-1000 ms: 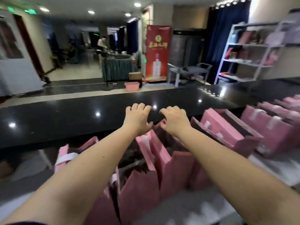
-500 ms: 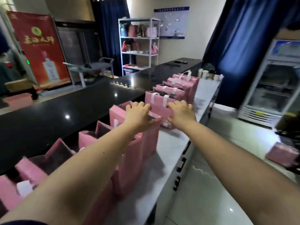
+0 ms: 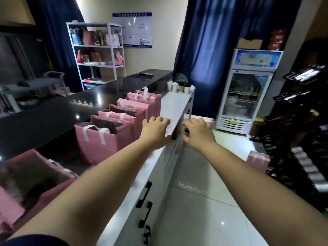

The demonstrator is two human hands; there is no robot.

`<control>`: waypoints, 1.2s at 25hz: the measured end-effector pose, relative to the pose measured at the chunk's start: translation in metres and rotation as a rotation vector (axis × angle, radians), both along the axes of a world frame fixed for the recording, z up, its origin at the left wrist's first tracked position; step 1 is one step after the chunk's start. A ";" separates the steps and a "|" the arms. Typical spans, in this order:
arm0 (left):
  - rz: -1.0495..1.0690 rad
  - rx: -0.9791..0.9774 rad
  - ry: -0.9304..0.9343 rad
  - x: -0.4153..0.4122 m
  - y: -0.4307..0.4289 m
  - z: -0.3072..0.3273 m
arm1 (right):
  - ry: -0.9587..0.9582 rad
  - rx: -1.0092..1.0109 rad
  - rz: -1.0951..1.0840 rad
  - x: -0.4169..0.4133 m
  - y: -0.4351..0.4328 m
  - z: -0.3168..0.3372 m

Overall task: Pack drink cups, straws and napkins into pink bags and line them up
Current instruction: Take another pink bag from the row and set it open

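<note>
HANDS: left hand [image 3: 156, 129] and right hand [image 3: 199, 131], each grip loosely curled, empty | BAGS: pink fabric bags with white handles [image 3: 99, 144] in a row on the white counter [image 3: 174, 105], beside the left hand | RISK: a reach for the far paper cups [image 3: 178, 87] may drag a forearm across the light bags and topple them.

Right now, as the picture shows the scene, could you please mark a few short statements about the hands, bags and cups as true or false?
1. The left hand and the right hand hold nothing. True.
2. The paper cups stand at the near end of the white counter. False: they stand at its far end, beyond the bags.
3. The pink bags in the row have white handles. True.
4. The fridge has its door hanging open. False: the door is shut.
</note>
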State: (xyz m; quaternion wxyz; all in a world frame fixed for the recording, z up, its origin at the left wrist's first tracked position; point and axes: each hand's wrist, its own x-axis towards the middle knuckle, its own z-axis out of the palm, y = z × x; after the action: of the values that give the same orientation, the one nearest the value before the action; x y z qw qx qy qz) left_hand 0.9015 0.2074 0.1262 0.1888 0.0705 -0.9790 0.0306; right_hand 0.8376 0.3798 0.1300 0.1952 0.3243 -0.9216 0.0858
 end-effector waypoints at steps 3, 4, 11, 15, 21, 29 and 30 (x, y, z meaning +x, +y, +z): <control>-0.014 0.003 -0.033 -0.054 0.018 -0.040 | -0.025 0.057 -0.105 -0.050 0.022 -0.037; -0.013 0.003 -0.043 -0.072 0.020 -0.051 | -0.039 0.073 -0.133 -0.068 0.029 -0.049; -0.092 0.036 -0.011 -0.231 0.019 -0.080 | -0.021 0.097 -0.188 -0.206 0.032 -0.082; -0.111 0.002 -0.043 -0.332 -0.001 -0.081 | -0.056 0.119 -0.234 -0.293 0.007 -0.090; -0.056 0.040 -0.039 -0.463 -0.042 -0.064 | -0.067 0.110 -0.202 -0.413 -0.033 -0.086; 0.117 0.103 -0.005 -0.587 -0.107 -0.070 | -0.130 0.044 0.073 -0.584 -0.103 -0.092; 0.170 0.115 -0.001 -0.599 -0.117 -0.071 | -0.143 0.032 0.128 -0.607 -0.119 -0.092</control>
State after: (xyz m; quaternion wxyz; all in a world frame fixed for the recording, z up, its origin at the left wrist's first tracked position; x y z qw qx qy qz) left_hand 0.3027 0.0900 0.0551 0.1808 0.1639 -0.9697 -0.0097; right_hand 0.2311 0.2610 0.0381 0.1179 0.3789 -0.9117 0.1062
